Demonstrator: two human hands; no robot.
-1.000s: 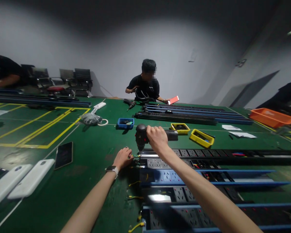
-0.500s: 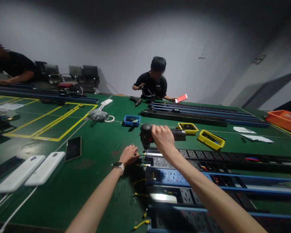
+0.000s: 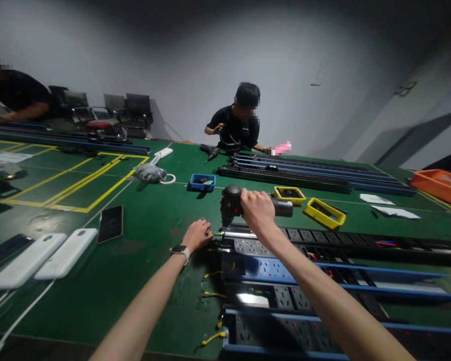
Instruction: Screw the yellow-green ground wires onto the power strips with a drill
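Observation:
My right hand [image 3: 258,210] wraps round the handle of a black cordless screwdriver [image 3: 231,201]. Its nose points down at the left end of the farthest power strip [image 3: 304,234] in the near group; whether the bit touches a screw is too small to tell. Beside that end, my left hand [image 3: 197,234] pinches a short green-yellow wire [image 3: 217,234] coming out of the strip, fingertips partly hidden. More socket strips lie parallel towards me, some in blue housings [image 3: 270,268], with yellow wire ends [image 3: 215,337] sticking out at the left.
Parts trays, one blue [image 3: 202,182] and two yellow [image 3: 325,213], stand beyond the strips. Power banks [image 3: 65,254] and a phone [image 3: 110,223] lie left. A co-worker [image 3: 235,123] sits opposite behind more strips [image 3: 285,175]; an orange bin [image 3: 439,186] is far right.
The screwdriver's body has tipped slightly to the right, its nose staying near the strip's end. My left hand keeps its place by the wire. The whole view has shifted a little.

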